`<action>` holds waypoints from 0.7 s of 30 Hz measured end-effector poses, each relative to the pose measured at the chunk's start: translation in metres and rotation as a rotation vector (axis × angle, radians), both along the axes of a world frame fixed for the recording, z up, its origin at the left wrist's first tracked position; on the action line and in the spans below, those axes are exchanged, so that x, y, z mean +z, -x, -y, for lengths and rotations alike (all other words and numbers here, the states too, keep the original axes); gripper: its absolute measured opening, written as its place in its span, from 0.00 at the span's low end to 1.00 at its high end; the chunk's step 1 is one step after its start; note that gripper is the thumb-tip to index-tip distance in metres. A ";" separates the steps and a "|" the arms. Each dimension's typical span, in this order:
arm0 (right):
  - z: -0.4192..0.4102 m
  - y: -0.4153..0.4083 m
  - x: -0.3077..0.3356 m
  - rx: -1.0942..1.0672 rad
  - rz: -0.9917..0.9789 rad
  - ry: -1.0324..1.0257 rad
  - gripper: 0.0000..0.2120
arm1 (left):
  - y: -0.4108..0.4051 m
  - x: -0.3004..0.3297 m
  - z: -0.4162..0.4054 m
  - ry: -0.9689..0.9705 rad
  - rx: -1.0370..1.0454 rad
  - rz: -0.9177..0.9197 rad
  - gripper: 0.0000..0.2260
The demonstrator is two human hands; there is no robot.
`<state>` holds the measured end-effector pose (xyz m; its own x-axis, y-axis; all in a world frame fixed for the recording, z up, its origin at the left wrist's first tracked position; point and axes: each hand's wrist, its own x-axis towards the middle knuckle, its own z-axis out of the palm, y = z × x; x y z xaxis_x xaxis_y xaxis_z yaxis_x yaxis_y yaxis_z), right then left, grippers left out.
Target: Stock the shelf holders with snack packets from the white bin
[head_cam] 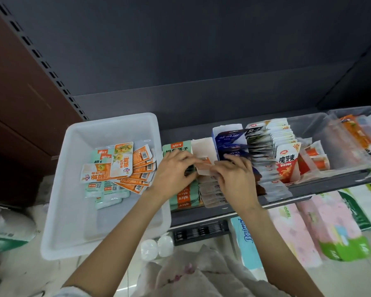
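Over the holder (202,146), both hands' fingers (187,160) pinching one packet (205,165): best slid upright behind the row, edges squared.

White bin (77,211); orange pkts (141,166), maybe.

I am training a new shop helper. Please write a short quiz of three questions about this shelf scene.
1. True or false: the white bin is empty.
2. Where are both hands? A) in the bin B) at the pale holder C) on the tissue packs
3. Which side of the shelf is the bin on?

Key:
1. False; orange and green packets remain.
2. B; left hand and right hand meet there.
3. Left.
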<state>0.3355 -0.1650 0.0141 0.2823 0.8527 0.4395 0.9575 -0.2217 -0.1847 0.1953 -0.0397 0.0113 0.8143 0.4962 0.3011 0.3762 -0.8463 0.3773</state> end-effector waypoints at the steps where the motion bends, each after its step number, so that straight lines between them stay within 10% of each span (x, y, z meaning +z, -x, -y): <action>1: 0.000 0.000 -0.004 -0.011 0.042 0.046 0.12 | 0.002 -0.001 0.001 -0.021 -0.028 -0.018 0.14; 7: 0.002 0.000 0.002 0.007 0.026 0.150 0.19 | 0.025 0.003 0.006 0.101 -0.074 0.059 0.17; 13: -0.029 0.043 0.048 0.202 -0.303 0.045 0.12 | 0.089 0.005 -0.012 0.221 0.332 0.306 0.09; 21: -0.159 0.144 -0.002 0.422 -0.139 0.537 0.19 | 0.145 -0.040 -0.088 0.417 0.722 -0.326 0.28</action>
<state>0.1919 -0.0065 0.0125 -0.0980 0.9911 -0.0900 0.9574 0.0692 -0.2803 0.0502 0.0486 -0.0286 0.2747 0.9383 -0.2102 0.9063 -0.1796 0.3825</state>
